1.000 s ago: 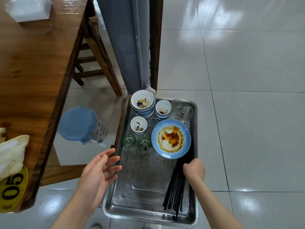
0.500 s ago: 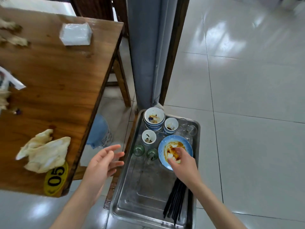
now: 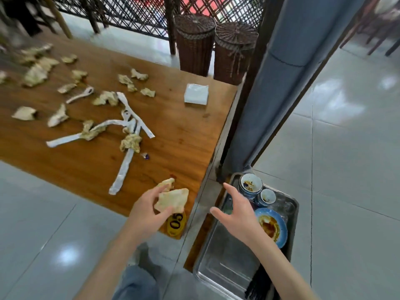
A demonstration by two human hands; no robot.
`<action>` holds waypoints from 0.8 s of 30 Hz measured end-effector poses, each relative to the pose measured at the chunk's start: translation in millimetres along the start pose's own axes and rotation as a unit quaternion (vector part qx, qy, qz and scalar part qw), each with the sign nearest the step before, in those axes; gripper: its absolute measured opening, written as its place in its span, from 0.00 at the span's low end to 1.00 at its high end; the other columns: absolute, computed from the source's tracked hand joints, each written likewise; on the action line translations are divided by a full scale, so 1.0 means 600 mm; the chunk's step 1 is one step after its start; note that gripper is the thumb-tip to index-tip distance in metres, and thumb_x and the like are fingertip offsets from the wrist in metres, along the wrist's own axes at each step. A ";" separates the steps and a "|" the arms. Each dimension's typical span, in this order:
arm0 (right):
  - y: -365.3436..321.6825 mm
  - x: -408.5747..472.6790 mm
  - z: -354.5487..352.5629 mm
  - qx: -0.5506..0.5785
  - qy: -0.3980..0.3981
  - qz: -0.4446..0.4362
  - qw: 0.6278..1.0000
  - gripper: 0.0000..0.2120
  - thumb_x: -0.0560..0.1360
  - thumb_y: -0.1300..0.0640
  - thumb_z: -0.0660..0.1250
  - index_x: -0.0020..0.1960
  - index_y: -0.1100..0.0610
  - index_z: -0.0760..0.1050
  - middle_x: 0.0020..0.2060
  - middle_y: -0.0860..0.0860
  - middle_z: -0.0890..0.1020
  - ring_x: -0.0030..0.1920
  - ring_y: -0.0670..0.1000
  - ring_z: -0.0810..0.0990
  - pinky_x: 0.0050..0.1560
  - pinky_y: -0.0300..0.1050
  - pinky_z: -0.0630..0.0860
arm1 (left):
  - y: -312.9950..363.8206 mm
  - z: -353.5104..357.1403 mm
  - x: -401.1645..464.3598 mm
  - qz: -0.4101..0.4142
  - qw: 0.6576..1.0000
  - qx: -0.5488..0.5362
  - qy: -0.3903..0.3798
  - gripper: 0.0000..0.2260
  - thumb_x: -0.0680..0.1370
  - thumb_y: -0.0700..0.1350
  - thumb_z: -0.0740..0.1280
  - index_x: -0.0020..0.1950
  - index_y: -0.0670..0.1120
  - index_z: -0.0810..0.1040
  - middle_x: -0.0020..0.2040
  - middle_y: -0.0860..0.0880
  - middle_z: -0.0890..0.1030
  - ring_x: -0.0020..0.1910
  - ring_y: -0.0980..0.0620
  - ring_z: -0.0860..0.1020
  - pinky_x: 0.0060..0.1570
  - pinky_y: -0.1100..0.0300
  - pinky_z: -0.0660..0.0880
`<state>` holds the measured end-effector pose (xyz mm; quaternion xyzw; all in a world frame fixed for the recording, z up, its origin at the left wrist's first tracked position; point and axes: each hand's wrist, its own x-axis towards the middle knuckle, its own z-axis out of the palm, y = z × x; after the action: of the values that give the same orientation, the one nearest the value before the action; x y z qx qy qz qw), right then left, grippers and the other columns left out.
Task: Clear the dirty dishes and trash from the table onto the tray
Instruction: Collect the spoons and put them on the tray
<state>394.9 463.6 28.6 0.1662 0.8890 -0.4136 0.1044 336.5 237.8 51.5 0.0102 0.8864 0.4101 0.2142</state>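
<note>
Left hand fingers grasping a crumpled napkin at the desk near corner, right hand released, spread over the tray; best carry the wad across and drop it on the tray's bare near end, clear of the plate.

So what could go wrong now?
The crumpled napkin is only pinched at the table edge by the left hand, so it might drop on the floor. The right hand hovers open above the tray, close to the stacked bowls, and could knock them.
</note>
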 end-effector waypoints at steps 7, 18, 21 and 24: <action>-0.184 0.054 0.098 0.006 -0.014 0.033 0.999 0.34 0.73 0.45 0.68 0.74 0.48 0.57 0.72 0.45 0.66 0.71 0.47 0.64 0.68 0.44 0.64 | -0.076 -0.212 0.073 -0.006 0.997 0.076 0.014 0.29 0.73 0.54 0.71 0.72 0.60 0.63 0.73 0.55 0.65 0.70 0.53 0.65 0.63 0.52 0.69; -0.354 0.143 0.219 0.034 0.020 0.143 0.989 0.29 0.76 0.46 0.66 0.73 0.48 0.59 0.72 0.46 0.65 0.70 0.48 0.65 0.68 0.46 0.66 | -0.147 -0.415 0.197 0.009 0.995 0.095 -0.041 0.27 0.75 0.52 0.69 0.73 0.58 0.63 0.73 0.54 0.65 0.70 0.55 0.65 0.65 0.58 0.68; -0.369 0.172 0.227 0.019 0.029 0.168 0.985 0.28 0.75 0.47 0.66 0.72 0.48 0.60 0.71 0.46 0.66 0.70 0.48 0.66 0.67 0.45 0.67 | -0.164 -0.431 0.222 -0.002 0.994 0.091 -0.052 0.27 0.75 0.52 0.69 0.72 0.58 0.63 0.73 0.55 0.65 0.69 0.55 0.65 0.65 0.58 0.68; -0.379 0.209 0.234 0.006 0.027 0.176 0.984 0.28 0.75 0.47 0.66 0.72 0.48 0.61 0.71 0.46 0.66 0.70 0.49 0.66 0.68 0.49 0.69 | -0.177 -0.447 0.251 -0.022 0.993 0.101 -0.052 0.27 0.75 0.52 0.69 0.72 0.58 0.63 0.72 0.55 0.65 0.69 0.55 0.65 0.65 0.57 0.68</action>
<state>199.1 244.6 57.9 0.3317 0.8460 -0.3893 0.1507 112.6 2.6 71.1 0.0333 0.9111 0.3125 0.2666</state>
